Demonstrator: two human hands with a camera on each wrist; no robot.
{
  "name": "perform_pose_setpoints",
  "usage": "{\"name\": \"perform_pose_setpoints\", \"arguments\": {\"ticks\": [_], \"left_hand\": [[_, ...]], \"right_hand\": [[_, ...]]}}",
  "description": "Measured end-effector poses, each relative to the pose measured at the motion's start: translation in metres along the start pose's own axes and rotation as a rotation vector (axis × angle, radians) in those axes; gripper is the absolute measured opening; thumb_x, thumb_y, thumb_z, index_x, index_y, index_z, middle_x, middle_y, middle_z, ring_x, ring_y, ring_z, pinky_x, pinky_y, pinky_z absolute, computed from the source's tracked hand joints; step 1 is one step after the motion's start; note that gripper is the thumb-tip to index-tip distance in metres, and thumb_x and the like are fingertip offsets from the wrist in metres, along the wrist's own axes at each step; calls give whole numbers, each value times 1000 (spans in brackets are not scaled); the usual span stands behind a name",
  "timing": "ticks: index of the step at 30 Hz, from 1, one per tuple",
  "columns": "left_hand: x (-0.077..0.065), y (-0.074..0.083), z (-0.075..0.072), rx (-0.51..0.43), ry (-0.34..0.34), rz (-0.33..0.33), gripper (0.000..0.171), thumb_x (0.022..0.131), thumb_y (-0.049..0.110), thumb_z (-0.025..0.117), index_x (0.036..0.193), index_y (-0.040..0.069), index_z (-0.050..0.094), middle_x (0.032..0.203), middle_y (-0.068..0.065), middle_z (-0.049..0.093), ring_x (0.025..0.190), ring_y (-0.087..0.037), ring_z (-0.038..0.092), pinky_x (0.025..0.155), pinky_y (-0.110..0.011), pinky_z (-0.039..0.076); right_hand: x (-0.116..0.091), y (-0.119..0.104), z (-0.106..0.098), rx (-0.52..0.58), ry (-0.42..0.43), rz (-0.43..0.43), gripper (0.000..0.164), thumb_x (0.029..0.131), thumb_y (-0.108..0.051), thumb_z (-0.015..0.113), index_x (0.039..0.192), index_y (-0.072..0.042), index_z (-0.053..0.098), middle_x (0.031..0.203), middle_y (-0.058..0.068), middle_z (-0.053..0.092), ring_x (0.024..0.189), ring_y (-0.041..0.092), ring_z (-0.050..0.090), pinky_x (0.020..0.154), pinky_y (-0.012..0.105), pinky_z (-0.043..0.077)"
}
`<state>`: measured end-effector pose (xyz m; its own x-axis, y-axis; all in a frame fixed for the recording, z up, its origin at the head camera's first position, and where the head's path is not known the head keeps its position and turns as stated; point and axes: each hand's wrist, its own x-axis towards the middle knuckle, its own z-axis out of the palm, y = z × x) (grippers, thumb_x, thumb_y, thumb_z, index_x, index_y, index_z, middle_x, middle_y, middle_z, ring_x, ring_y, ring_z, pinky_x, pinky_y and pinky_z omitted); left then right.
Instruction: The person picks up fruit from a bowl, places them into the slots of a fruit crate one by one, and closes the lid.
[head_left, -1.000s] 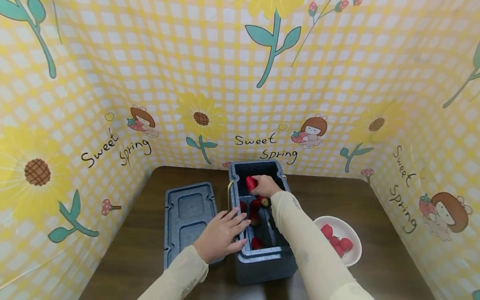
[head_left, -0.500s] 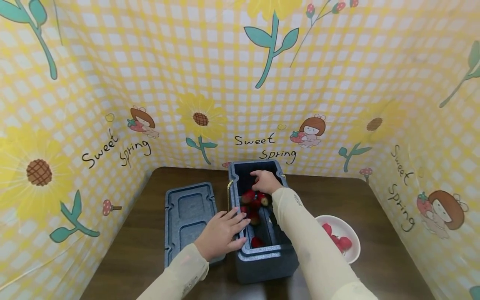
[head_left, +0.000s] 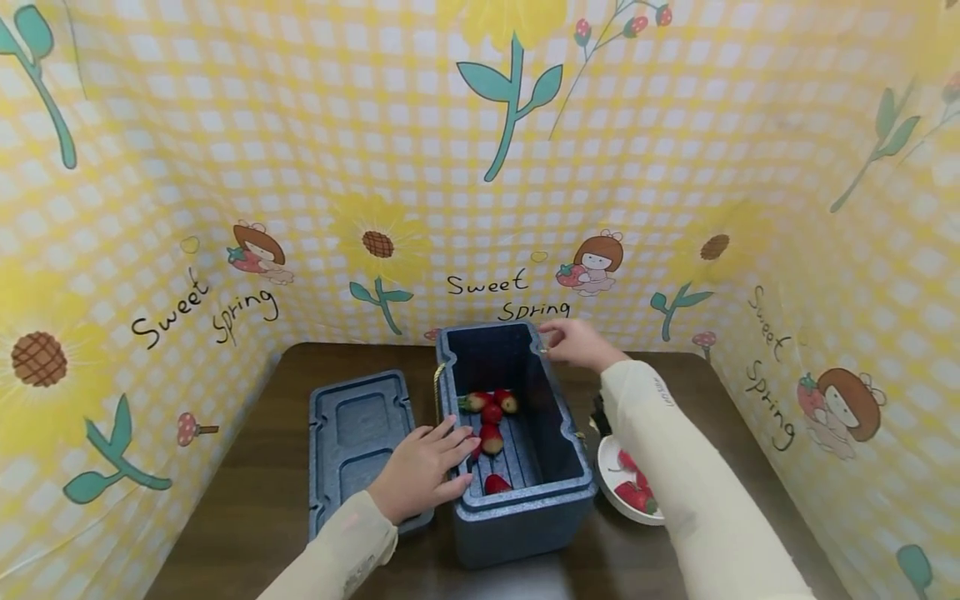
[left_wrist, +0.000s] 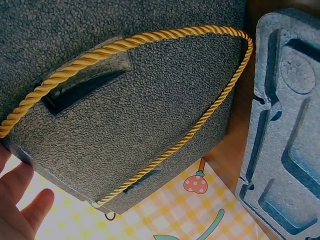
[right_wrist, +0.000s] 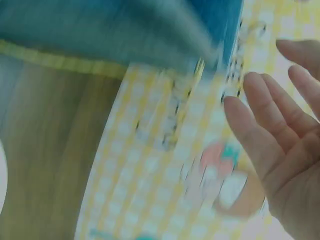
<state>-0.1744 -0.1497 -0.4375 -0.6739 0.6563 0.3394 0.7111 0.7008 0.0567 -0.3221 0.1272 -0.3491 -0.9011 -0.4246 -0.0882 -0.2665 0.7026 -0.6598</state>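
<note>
A dark blue-grey foam box (head_left: pixel 517 533) stands lidless on the table, with several strawberries (head_left: pixel 491 439) on its ridged floor, mostly along the left side. My left hand (head_left: pixel 420 472) rests with its fingers over the box's left rim; its fingertips show at the edge of the left wrist view. Beside the box's far right rim is my right hand (head_left: pixel 579 343), its fingers loosely bent and holding nothing in the blurred right wrist view (right_wrist: pixel 280 125). A white bowl (head_left: pixel 626 510) to the right of the box holds strawberries (head_left: pixel 636 497), partly hidden under the right sleeve.
The box's foam lid (head_left: pixel 360 433) lies flat to the left of the box. A yellow rope handle (left_wrist: pixel 165 35) hangs along the box's left side. The brown table (head_left: pixel 255 500) is enclosed by a yellow checked cloth (head_left: pixel 420 108) at the back and sides.
My right hand let go of a strawberry inside the box, then moved up and right over the rim. The left hand keeps its hold place on the rim. The head view has shifted slightly.
</note>
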Motion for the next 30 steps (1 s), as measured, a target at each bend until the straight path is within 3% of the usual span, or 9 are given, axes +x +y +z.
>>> {"name": "perform_pose_setpoints", "arguments": {"ticks": [3, 7, 11, 14, 19, 22, 27, 30], "left_hand": [[-2, -1, 0, -33, -23, -35, 47, 92, 38, 56, 129, 10, 62, 131, -7, 60, 128, -28, 48, 94, -47, 44], [-3, -2, 2, -89, -50, -84, 48, 93, 38, 55, 131, 9, 61, 134, -8, 57, 131, -30, 45, 97, -50, 42], [-1, -4, 2, -101, -38, -86, 48, 92, 37, 55, 131, 8, 61, 134, -8, 57, 131, -30, 45, 98, -51, 41], [1, -4, 2, -105, -32, -77, 48, 91, 36, 57, 131, 8, 60, 134, -8, 57, 130, -30, 46, 97, -51, 41], [1, -1, 5, -126, -42, -86, 49, 91, 36, 57, 131, 8, 60, 135, -9, 56, 130, -31, 45, 97, -52, 41], [1, 1, 7, -135, -36, -99, 49, 90, 35, 60, 131, 8, 60, 135, -9, 56, 130, -32, 45, 97, -52, 41], [2, 2, 9, -153, -40, -120, 50, 90, 34, 60, 133, 9, 59, 136, -8, 55, 132, -31, 43, 99, -53, 40], [2, 2, 9, -153, -46, -119, 50, 90, 35, 59, 133, 10, 58, 137, -8, 54, 132, -30, 43, 100, -54, 39]], "right_hand": [[-15, 21, -14, -41, -30, 29, 51, 80, -1, 67, 128, 10, 52, 102, 26, 64, 67, 23, 61, 57, 31, 51], [-41, 45, -33, -66, -141, 202, 56, 80, -2, 68, 132, 6, 50, 97, 18, 64, 51, 12, 47, 50, 27, 46], [-69, 69, -44, 10, -207, 352, 57, 81, 0, 67, 135, 2, 49, 81, 7, 58, 47, 10, 37, 47, 24, 38], [-86, 89, -45, 50, -219, 347, 58, 78, 5, 65, 133, 5, 49, 69, 3, 50, 49, 9, 38, 48, 23, 37], [-112, 116, -37, 1, -244, 326, 57, 74, 7, 67, 129, 8, 52, 64, 2, 49, 51, 11, 48, 50, 24, 44], [-126, 130, -30, -25, -238, 344, 57, 73, 6, 71, 127, 10, 53, 70, 5, 53, 59, 16, 56, 54, 29, 51], [-138, 151, -10, -11, -223, 386, 55, 73, 6, 72, 125, 8, 56, 81, 12, 56, 72, 23, 57, 63, 36, 54], [-142, 160, 4, -27, -237, 350, 52, 72, 8, 73, 122, 7, 59, 88, 14, 60, 77, 22, 57, 68, 36, 54]]}}
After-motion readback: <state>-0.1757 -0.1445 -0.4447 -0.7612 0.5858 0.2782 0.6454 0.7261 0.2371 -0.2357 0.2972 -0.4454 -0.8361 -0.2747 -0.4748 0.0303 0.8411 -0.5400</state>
